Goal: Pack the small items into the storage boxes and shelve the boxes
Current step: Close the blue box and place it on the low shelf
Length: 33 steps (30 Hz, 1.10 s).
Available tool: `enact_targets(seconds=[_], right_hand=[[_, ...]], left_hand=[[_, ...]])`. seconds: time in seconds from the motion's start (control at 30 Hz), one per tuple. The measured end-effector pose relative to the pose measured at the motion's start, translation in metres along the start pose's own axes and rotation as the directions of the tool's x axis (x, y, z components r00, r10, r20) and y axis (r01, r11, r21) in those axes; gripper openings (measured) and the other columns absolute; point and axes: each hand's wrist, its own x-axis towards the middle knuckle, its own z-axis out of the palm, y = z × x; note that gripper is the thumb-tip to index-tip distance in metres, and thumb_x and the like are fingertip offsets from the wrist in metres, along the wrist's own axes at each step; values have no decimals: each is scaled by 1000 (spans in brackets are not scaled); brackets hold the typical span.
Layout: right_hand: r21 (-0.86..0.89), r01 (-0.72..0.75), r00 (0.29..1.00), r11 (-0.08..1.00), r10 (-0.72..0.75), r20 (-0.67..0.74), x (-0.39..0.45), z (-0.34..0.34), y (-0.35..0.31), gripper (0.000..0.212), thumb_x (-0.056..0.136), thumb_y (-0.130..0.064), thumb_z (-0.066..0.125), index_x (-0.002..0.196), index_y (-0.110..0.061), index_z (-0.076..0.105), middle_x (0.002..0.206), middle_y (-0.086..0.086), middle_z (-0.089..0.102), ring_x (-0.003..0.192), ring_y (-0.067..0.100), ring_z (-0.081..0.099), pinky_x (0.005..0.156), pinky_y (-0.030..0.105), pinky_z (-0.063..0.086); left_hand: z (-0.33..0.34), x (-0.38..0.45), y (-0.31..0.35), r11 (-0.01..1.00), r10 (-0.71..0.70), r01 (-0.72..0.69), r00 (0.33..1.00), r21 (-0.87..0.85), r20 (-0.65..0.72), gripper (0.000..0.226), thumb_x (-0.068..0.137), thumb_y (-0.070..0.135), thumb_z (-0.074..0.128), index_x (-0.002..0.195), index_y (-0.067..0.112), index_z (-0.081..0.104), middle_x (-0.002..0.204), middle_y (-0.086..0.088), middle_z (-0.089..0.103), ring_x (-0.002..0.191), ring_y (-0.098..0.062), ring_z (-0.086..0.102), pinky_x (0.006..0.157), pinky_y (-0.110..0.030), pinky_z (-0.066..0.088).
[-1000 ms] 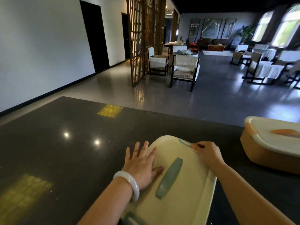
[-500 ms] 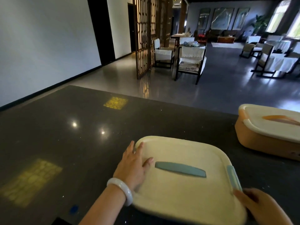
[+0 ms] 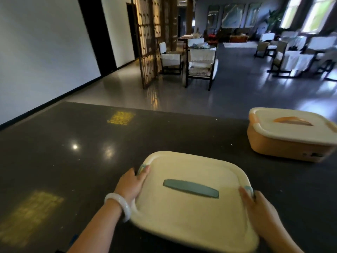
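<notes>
Near box [image 3: 189,203] sits lidded on the bench [image 3: 73,161], near centre. Left hand [image 3: 131,185] and right hand [image 3: 259,210] grip its 2 side clasps, fingers curled. Orange box [image 3: 291,139] stands far right. Judged step: latching or lifting; next needs a level lift.
</notes>
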Motion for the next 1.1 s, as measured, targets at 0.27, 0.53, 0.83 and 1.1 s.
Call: enact_targets(seconds=[0.27,0.53,0.83,1.1], right_hand=[[222,-43,997,974,56,-55,-31,5,5,36,91,-55,49,87,-19,57,86,8,66,78,24,64,68,37,52],[481,-131,953,867,245,-181,-80,-15,49,38,84,-58,58,85,-21,64,80,4,70,73,21,68,61,35,57],[620,-133,845,774,415,-337,-150,-92,155,30,84,-44,66,84,-14,67,81,7,69,74,22,65,69,39,55],[728,-115,715,676,565,-411,-239,-199,304,26,82,-40,67,91,-16,62,90,10,67,80,26,64,56,33,51]], left_hand=[[-2,18,-13,986,40,-9,983,-167,180,58,82,70,50,91,15,69,75,-5,73,70,-22,69,63,-32,48],[38,15,4,967,86,1,940,-254,332,51,77,62,65,103,18,65,86,-7,74,80,-28,70,73,-42,54],[139,-69,80,957,270,-146,760,-249,592,39,82,47,68,104,17,60,91,-8,72,80,-25,69,65,-36,53],[305,-208,177,921,356,-337,528,-195,771,47,85,48,65,116,14,55,96,-6,66,82,-19,64,58,-29,45]])
